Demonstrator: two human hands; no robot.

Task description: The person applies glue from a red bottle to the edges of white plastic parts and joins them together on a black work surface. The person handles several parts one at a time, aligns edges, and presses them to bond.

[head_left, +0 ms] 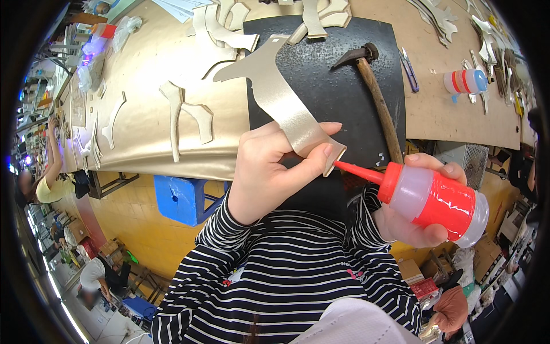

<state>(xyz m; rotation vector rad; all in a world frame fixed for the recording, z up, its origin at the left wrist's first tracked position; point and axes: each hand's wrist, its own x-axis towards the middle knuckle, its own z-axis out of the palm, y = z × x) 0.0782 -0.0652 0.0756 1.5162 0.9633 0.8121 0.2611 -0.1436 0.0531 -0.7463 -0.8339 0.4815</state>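
My left hand (pixel 275 166) pinches the near end of a pale gold cut piece (pixel 283 100), which looks like leather and stretches up and away over a black mat (pixel 321 86). In my right hand (pixel 409 223) lies a squeeze bottle (pixel 438 200), clear with a red band and a long red nozzle. The bottle is tilted sideways, its nozzle tip at the piece's near edge beside my left thumb. Whether the tip touches, or anything comes out, I cannot tell. A hammer (pixel 375 94) with a wooden handle rests on the mat's right side.
More cut pieces (pixel 183 114) lie on the gold-covered table (pixel 143 69) and at its far side. Right of the mat are a blue cutter (pixel 409 71) and a second bottle (pixel 465 81) on its side. A blue stool (pixel 179 198) stands below the table edge. Other people are farther off.
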